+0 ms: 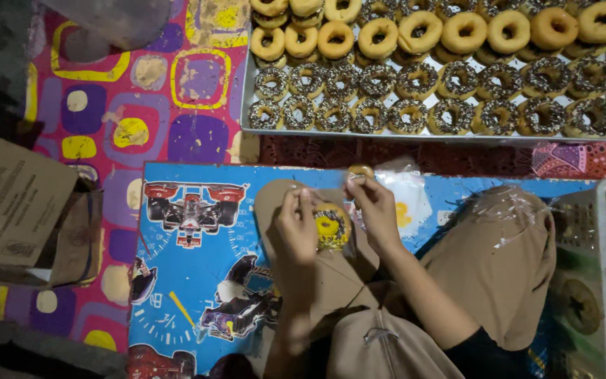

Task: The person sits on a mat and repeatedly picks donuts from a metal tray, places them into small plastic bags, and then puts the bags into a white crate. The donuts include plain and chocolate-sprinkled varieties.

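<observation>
Pinching a clear plastic bag holding a sprinkled doughnut [332, 226], the left hand [297, 226] and right hand [376, 209] are hovering over the lap; the metal doughnut tray [247, 105] is lying at 12 o'clock, well apart.

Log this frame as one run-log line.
left hand: holds bagged doughnut | right hand: pinches bag top | tray: doughnuts beyond | crate: right

Person's clothing: khaki-tan trousers [506, 267] on both legs, fabric plain with soft creases. Dark sleeve edge [482, 354] at 5 o'clock on the right arm. Left hand [297, 228] and right hand [375, 210] bare, no gloves.
</observation>
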